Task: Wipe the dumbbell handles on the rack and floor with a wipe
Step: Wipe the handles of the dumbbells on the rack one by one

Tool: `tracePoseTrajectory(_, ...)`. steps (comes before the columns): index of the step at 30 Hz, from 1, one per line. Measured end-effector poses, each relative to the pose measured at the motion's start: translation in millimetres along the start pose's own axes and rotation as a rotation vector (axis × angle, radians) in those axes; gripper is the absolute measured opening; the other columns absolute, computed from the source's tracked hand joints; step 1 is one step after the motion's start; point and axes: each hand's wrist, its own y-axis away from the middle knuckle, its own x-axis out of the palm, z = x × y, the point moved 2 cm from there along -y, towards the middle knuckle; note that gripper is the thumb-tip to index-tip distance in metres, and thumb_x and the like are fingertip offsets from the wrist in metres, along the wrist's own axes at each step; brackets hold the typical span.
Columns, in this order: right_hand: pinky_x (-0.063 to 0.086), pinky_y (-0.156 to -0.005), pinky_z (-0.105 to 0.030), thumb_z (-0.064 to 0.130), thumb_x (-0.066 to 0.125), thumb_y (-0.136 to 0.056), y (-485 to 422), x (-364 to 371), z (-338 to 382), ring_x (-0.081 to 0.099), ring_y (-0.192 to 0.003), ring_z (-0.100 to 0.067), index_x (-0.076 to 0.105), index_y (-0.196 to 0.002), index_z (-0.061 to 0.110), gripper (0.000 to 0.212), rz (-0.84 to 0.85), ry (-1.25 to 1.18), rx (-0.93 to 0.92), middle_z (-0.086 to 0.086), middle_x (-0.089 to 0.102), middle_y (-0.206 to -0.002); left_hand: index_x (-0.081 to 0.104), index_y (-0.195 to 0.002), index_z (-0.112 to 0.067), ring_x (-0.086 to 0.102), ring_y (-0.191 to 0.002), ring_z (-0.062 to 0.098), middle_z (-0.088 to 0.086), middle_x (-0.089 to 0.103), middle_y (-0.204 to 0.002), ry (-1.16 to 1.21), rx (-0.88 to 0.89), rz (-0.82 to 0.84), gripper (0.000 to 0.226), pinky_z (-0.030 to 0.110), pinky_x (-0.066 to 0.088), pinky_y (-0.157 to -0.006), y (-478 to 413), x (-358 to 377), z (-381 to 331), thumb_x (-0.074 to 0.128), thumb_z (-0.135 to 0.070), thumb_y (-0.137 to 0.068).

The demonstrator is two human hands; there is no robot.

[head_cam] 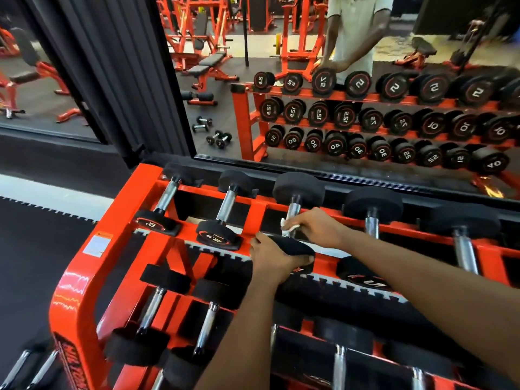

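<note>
While the left grip (268, 258) curls over the 6 o'clock dumbbell head (297, 247), the right grip (315, 228), pinching the wipe (289, 227) round the chrome handle (293, 211), should twist toward 12 o'clock.

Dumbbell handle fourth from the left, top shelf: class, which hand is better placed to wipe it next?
Right, most likely. The right hand holds the wipe and lies nearer that handle; the left hand grips the third dumbbell's near head, farther away.
</note>
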Motion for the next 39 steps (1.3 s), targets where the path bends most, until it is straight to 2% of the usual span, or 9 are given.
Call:
tracePoseTrajectory(5,0.062,-0.069,-0.039,0.007,0.048,-0.100,62,-28,9,0.068,-0.094,-0.018,0.071,-0.101,0.019,0.026,-0.392,-0.686,0.449,-0.006,0.069,-0.102,0.025,-0.145,0.000,0.031,-0.141,0.039,0.021,0.033,-0.150,-0.089,0.034,0.006,0.134,0.048,0.027,-0.119,4,0,-3,0.088,-0.070,-0.049)
tracePoseTrajectory(10,0.055,-0.051,-0.028,0.009,0.062,-0.094,132,-44,-5,0.069,-0.080,-0.019,0.055,-0.103,0.008,0.011,-0.545,-0.868,0.612,-0.014,0.067,-0.096,0.017,-0.155,-0.002,-0.001,-0.154,0.038,0.022,0.011,-0.165,-0.293,0.084,-0.146,0.115,0.055,-0.002,-0.123,22,11,-21,0.078,-0.058,-0.076)
tracePoseTrajectory(16,0.052,-0.057,-0.026,0.006,0.070,-0.087,191,-72,-42,0.067,-0.071,-0.016,0.061,-0.098,-0.001,0.016,-0.511,-0.786,0.650,-0.010,0.069,-0.081,0.056,-0.128,0.000,0.031,-0.142,0.039,0.022,0.050,-0.138,-0.126,0.413,-0.322,0.053,0.049,0.024,-0.120,62,67,-67,0.069,-0.035,-0.090)
tracePoseTrajectory(20,0.050,-0.055,-0.028,0.026,0.067,-0.091,208,-78,-87,0.063,-0.069,-0.021,0.060,-0.090,0.002,0.024,-0.553,-0.645,0.743,-0.014,0.066,-0.082,0.040,-0.142,-0.001,0.040,-0.136,0.035,0.018,0.046,-0.142,-0.150,0.240,0.040,0.098,0.045,0.039,-0.109,77,119,-91,0.067,-0.071,-0.079)
tracePoseTrajectory(23,0.048,-0.043,-0.022,0.026,0.067,-0.091,208,-75,-112,0.066,-0.075,-0.020,0.056,-0.099,0.010,0.020,-0.543,-0.690,0.802,-0.010,0.065,-0.091,0.023,-0.149,0.002,0.035,-0.141,0.036,0.020,0.035,-0.151,-0.164,0.062,0.109,0.133,0.047,0.039,-0.112,80,144,-98,0.074,-0.082,-0.060)
tracePoseTrajectory(27,0.047,-0.055,-0.025,0.015,0.076,-0.082,198,-65,-140,0.062,-0.084,-0.017,0.059,-0.100,0.016,0.025,-0.497,-0.685,0.853,-0.002,0.062,-0.096,0.023,-0.146,0.003,0.043,-0.136,0.034,0.021,0.043,-0.147,-0.070,-0.062,0.077,0.141,0.045,0.044,-0.109,70,155,-99,0.090,-0.071,-0.046)
tracePoseTrajectory(31,0.057,-0.073,-0.037,0.012,0.061,-0.085,172,-45,-153,0.064,-0.090,-0.032,0.070,-0.090,0.017,0.011,-0.570,-0.585,1.023,-0.012,0.068,-0.103,0.021,-0.145,0.002,0.042,-0.136,0.032,0.018,0.042,-0.146,-0.025,-0.076,0.073,0.141,0.042,0.044,-0.109,70,156,-97,0.096,-0.060,-0.043)
tracePoseTrajectory(35,0.053,-0.086,-0.037,0.014,0.062,-0.085,142,-10,-132,0.063,-0.104,-0.036,0.064,-0.111,0.005,0.028,-0.305,-0.640,0.936,-0.019,0.065,-0.114,0.028,-0.135,-0.003,0.050,-0.126,0.025,0.011,0.047,-0.136,-0.004,-0.076,0.069,0.134,0.038,0.050,-0.102,69,155,-95,0.098,-0.057,-0.033)
tracePoseTrajectory(39,0.052,-0.069,-0.033,0.011,0.062,-0.078,150,2,-130,0.064,-0.077,-0.025,0.070,-0.081,0.008,0.009,-0.274,-0.698,0.791,-0.010,0.070,-0.083,0.032,-0.132,-0.005,0.051,-0.124,0.023,0.008,0.047,-0.132,0.013,-0.069,0.054,0.139,0.037,0.051,-0.101,67,153,-93,0.093,-0.061,-0.021)
